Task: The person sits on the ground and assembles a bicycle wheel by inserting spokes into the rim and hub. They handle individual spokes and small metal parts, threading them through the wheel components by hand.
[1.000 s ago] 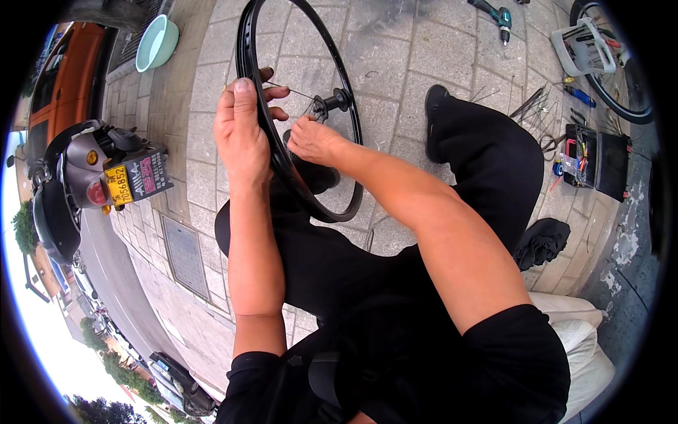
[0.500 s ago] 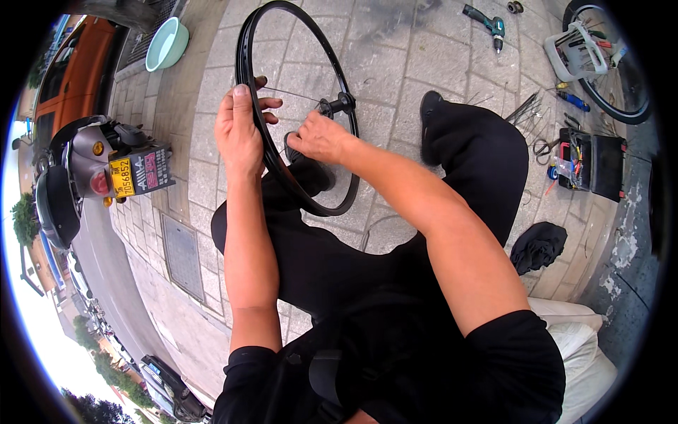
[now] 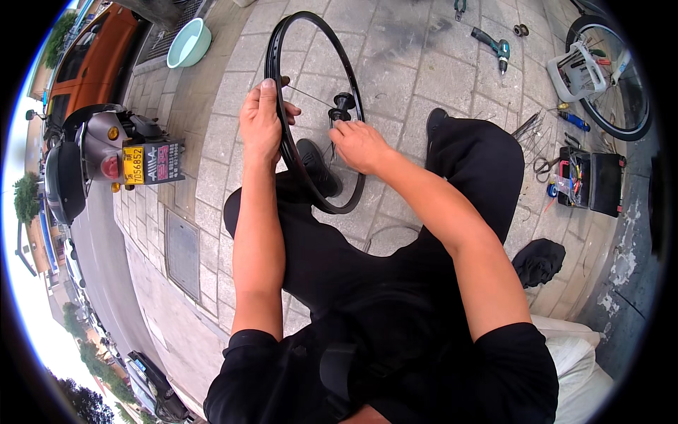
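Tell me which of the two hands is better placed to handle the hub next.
Right, I'd judge. The right hand has its fingertips right by the black hub, while the left hand is farther off, holding the left side of the black rim.

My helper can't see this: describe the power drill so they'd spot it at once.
Find the black wheel rim in the person's left hand. Go right across the paving, near the picture's top, to the drill. Its teal-and-black pistol shape sets it apart from the pliers and spool-shaped part nearby.
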Available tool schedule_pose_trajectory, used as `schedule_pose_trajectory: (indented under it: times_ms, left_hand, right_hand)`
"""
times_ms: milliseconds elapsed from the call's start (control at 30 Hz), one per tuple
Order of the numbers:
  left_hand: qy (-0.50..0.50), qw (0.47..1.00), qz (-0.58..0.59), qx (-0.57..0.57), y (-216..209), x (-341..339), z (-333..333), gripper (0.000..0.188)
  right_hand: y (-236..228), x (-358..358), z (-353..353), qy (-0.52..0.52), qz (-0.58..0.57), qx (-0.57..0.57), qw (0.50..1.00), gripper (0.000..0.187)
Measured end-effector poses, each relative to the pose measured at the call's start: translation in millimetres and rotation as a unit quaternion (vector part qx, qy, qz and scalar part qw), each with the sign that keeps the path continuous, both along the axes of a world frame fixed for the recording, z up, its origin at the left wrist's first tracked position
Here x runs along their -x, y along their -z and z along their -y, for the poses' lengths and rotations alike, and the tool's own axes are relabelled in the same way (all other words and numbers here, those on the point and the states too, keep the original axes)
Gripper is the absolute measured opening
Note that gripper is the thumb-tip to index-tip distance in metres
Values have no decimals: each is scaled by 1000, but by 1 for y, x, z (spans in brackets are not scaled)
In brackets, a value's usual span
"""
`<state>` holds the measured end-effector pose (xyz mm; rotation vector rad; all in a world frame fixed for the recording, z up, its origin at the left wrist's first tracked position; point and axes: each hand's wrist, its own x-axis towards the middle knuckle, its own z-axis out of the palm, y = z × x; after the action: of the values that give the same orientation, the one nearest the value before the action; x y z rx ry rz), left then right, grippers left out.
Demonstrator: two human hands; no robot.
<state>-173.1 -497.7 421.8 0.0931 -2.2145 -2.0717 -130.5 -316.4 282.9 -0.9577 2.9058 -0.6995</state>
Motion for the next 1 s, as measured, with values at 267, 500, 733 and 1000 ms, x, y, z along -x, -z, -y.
schedule_pose_trajectory:
  times_ms: [267, 500, 733, 1000]
  left_hand:
    - [12, 1000, 0, -29, 8, 8, -3, 44]
    - [3, 999, -2, -32, 8, 9, -2, 43]
    - [-2, 999, 41, -35, 6, 7, -8, 46]
    - [107, 981, 158, -15, -5, -65, -17, 40]
  right_hand:
    - [14, -28, 6, -46, -65, 52, 995, 35]
    - [4, -39, -2, -12, -11, 147, 989, 33]
    - [-18, -26, -14, 52, 41, 230, 971, 27]
    - [-32, -33, -19, 140, 75, 262, 952, 28]
